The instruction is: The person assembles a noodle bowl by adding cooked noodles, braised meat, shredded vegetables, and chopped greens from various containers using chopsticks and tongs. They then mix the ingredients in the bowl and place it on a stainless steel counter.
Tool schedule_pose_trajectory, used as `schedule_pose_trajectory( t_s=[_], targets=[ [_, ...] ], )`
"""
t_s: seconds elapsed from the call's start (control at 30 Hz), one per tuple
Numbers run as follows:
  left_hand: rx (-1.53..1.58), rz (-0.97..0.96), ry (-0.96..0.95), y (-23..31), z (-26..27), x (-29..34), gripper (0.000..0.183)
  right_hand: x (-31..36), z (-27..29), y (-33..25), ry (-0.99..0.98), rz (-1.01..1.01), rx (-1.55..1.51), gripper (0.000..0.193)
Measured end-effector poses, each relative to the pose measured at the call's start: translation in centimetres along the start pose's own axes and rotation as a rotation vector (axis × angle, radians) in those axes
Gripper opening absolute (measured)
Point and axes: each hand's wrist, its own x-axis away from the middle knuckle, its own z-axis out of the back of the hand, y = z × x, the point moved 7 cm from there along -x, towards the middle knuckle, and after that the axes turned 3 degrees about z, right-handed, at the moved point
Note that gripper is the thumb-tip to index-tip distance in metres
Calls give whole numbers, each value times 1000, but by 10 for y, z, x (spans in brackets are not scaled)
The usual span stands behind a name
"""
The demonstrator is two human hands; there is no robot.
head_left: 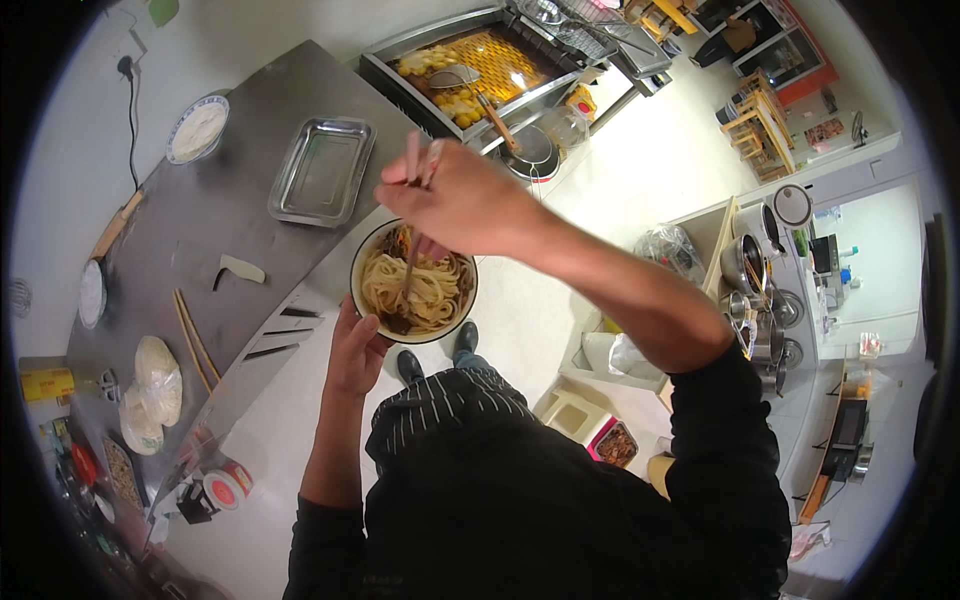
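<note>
My left hand [356, 350] grips a dark-rimmed round bowl [457, 322] from its lower left side, thumb by the rim. Inside the bowl lie pale thick noodles [432, 290], with darker brown and orange bits around the edge. Above it, my right hand [465, 198] is closed around a pair of chopsticks [411, 268] held nearly upright. Their lower ends go down into the noodles, so the tips are hidden. The bowl is held in the air, just off the edge of the steel worktop [250, 130].
On the worktop stand a rectangular metal tray [300, 216], a bowl of white powder [198, 130], a white scraper [243, 268], long wooden chopsticks [188, 335] and bagged dough [155, 385]. A fryer [490, 70] with yellow food sits beyond. Pots [745, 265] line the right side.
</note>
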Motion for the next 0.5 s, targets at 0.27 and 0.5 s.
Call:
schedule_pose_trajectory(
  t_s=[0.27,0.5],
  targets=[
    [-3,-12,-25,13,3,2,70,29,73,-26,151,231,71,29],
    [-35,-25,3,21,6,-6,74,49,26,15,147,350,20,20]
  ],
)
